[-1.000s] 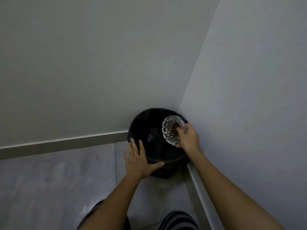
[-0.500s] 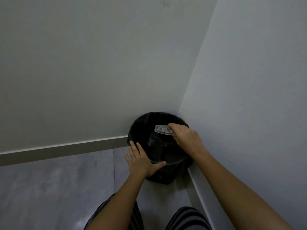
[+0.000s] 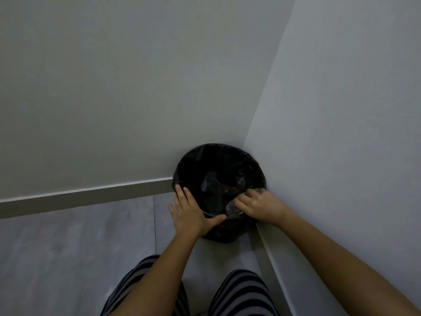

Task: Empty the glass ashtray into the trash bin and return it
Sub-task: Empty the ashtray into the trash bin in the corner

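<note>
Over the near rim of the black-lined trash bin (image 3: 189, 165) in the corner, I'm watching the right hand (image 3: 259, 207) gripping the glass ashtray (image 3: 232, 209) with fingers curled round it, while the left hand (image 3: 190, 214) is lying flat and open against the bin's side.

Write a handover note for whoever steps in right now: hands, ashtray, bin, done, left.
Left hand: open, palm flat on the near rim of the trash bin, steadying it.
Right hand: closed on the glass ashtray, held low at the bin's near right rim; its tilt is hard to read under the hand.
Bin: black-lined, on the floor in the wall corner; some brownish waste shows inside.
Done: ashtray carried to the bin and brought over the opening.
Left: confirm it is empty, lift it out, carry it back to its place, which is out of view.
</note>
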Motion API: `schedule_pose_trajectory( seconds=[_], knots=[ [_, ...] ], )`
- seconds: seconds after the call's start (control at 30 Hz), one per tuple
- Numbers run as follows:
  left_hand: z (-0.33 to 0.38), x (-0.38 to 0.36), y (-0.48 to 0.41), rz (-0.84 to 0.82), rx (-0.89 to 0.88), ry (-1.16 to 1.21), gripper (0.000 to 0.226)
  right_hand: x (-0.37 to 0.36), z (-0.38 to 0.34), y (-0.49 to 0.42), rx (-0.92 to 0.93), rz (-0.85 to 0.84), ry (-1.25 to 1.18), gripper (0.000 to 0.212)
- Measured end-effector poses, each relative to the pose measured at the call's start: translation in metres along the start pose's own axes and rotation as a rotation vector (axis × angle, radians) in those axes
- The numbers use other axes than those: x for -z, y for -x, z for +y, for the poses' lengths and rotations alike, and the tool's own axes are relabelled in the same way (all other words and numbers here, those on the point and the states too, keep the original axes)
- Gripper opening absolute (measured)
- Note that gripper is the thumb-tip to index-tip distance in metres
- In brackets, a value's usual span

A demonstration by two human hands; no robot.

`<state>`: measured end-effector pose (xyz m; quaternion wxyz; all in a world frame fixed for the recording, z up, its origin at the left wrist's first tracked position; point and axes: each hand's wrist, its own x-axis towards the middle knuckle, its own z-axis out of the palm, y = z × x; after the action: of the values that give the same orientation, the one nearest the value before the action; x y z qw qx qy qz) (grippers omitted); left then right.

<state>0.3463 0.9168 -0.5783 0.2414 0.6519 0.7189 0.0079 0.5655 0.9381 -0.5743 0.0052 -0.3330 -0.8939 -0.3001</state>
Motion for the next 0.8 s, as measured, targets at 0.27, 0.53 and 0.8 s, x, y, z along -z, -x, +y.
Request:
schedule_pose_trajectory(
  seconds=[0.27,0.53,0.8],
  knots=[
    [0.0,0.003,0.0,-0.011,0.019,-0.04,0.141,0.001,-0.003,0.0,-0.061,0.0,-0.008,0.016],
    [0.004,0.002,0.0,-0.026,0.034,-0.046,0.142,0.009,0.001,0.001,-0.1,-0.003,-0.001,0.015],
    [0.003,-0.002,0.002,0.024,0.031,-0.003,0.143,0.017,-0.002,-0.003,-0.161,0.001,-0.027,0.02]
  ],
)
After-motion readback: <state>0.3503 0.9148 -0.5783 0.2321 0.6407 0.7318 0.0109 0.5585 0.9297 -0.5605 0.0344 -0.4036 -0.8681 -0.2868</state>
